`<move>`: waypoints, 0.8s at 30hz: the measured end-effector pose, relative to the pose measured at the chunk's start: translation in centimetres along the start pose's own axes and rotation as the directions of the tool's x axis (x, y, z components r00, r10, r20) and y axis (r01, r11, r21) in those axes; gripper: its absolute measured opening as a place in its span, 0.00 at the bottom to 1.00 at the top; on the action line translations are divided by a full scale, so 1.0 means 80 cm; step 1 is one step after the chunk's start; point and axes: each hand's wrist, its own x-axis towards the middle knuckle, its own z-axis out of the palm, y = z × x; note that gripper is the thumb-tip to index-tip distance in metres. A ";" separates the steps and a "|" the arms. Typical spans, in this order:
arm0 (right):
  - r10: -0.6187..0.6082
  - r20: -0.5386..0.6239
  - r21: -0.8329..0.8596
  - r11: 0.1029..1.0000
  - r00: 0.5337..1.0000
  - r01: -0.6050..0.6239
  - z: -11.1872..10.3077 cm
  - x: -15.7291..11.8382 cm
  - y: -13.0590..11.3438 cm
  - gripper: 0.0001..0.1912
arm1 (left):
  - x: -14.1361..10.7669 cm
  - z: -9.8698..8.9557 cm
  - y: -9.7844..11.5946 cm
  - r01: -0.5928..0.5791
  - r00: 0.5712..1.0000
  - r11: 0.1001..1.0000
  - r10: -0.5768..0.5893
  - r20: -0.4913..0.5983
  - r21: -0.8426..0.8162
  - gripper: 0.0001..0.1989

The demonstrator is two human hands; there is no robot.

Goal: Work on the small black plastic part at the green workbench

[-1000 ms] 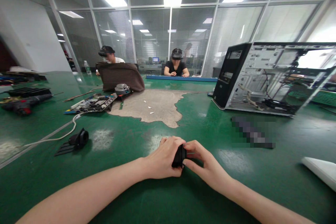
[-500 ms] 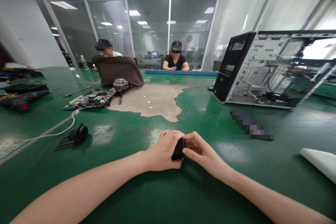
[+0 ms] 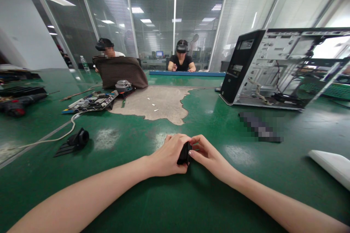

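Note:
A small black plastic-looking part [image 3: 183,153] is held between my two hands, low over the green table [image 3: 213,196]. My left hand [image 3: 170,156] is wrapped round it from the left, its thumb along the lower edge. From the right, my right hand [image 3: 204,150] pinches the part's right side with thumb and fingertips. The fingers cover much of the part, so its exact kind does not show. Another black piece with a round end [image 3: 75,140] lies on the table to the left of my hands.
A circuit board [image 3: 93,102] and a drill-like tool [image 3: 22,105] lie left. An open computer case [image 3: 246,69] stands right, near a blurred dark object [image 3: 259,127] and a white object [image 3: 330,165]. Two people sit across the table, one behind a brown cloth-covered thing [image 3: 120,71].
The whole view has shifted slightly. Both hands keep their hold on the black part, with barely any change in the fingers. The person opposite has raised a hand.

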 end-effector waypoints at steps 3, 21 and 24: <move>-0.090 0.011 -0.080 0.993 0.996 0.091 -0.001 -0.004 0.001 0.08 | 0.000 0.001 0.000 0.000 1.000 1.000 0.000 -0.008 -0.001 0.32; -0.030 -0.018 -0.055 0.998 0.999 0.029 0.000 -0.001 -0.002 0.08 | 0.001 0.000 0.001 0.005 1.000 1.000 -0.005 -0.001 -0.006 0.32; -0.183 -0.007 -0.201 0.963 0.983 0.178 -0.002 -0.005 0.000 0.06 | 0.001 0.000 0.001 0.007 1.000 1.000 -0.007 -0.006 -0.006 0.32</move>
